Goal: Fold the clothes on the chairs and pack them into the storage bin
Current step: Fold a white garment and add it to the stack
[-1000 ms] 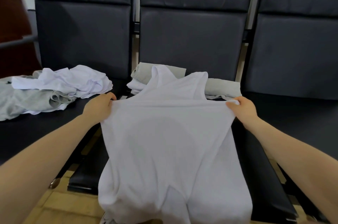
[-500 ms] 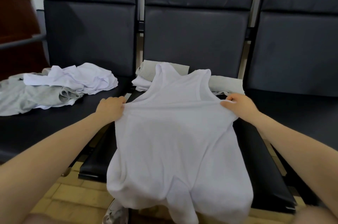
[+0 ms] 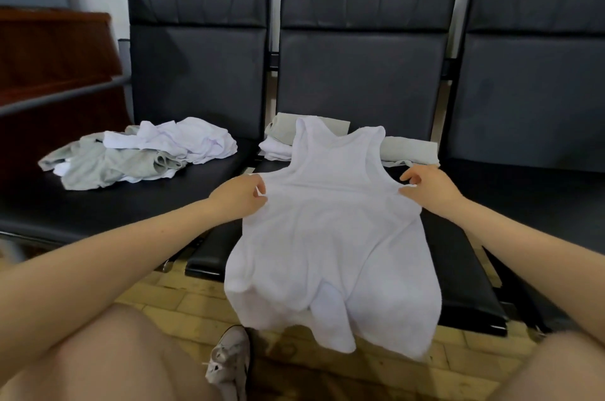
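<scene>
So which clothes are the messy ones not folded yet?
The crumpled heap of white and grey clothes on the left chair. The pieces behind the white tank top on the middle chair lie folded.

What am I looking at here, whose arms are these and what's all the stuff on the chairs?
No machine here: a person wears a camera on their head, so you see their own arms reaching forward. A white tank top lies spread on the middle chair seat, its hem hanging over the front edge. The left hand pinches its left side near the armhole; the right hand is at the other side, fingers loosely curled, apparently letting go. Behind the top sit folded grey and white clothes. An unfolded pile of clothes waits on the left chair. No storage bin is in view.
</scene>
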### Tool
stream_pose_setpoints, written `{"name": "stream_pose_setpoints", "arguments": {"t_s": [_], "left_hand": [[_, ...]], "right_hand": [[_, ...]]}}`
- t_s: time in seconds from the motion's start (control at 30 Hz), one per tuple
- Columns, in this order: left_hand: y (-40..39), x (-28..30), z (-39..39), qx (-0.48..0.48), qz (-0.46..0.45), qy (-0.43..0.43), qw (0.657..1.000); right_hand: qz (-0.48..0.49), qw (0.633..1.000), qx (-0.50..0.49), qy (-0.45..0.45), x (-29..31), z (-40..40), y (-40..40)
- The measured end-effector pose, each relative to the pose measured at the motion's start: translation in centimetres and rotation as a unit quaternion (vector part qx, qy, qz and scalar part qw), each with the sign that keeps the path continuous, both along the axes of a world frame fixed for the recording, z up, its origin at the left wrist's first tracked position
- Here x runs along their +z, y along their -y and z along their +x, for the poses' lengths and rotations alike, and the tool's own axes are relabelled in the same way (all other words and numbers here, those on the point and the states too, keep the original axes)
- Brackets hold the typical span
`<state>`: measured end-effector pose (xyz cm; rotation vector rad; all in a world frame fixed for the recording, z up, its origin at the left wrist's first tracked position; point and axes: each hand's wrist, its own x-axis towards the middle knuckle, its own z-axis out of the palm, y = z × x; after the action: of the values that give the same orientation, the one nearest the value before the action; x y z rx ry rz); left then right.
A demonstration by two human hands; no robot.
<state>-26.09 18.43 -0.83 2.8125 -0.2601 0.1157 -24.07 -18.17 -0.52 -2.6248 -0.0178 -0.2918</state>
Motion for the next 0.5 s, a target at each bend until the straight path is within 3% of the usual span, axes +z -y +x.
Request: {"name": "stream_pose_setpoints", "arguments": {"t_s": [0.17,0.33,0.5], "left_hand": [[0.6,0.9,-4.8,-0.014,0.022,-0.045,0.999],[0.2,-0.4,-7.9,0.006,0.038,-0.124,0.992],[-0.6,-2.1,-9.0,0.028,0.043,-0.086,0.995]], "right_hand": [[0.046,0.986,0.126,-0.096,0.8,-5.0,-1.3],[-0.056,0.942,0.245,-0.223,-0.4,-9.7,-1.3],[-0.063,0.941,0.256,-0.214,-1.9,-10.6,-0.2]]}}
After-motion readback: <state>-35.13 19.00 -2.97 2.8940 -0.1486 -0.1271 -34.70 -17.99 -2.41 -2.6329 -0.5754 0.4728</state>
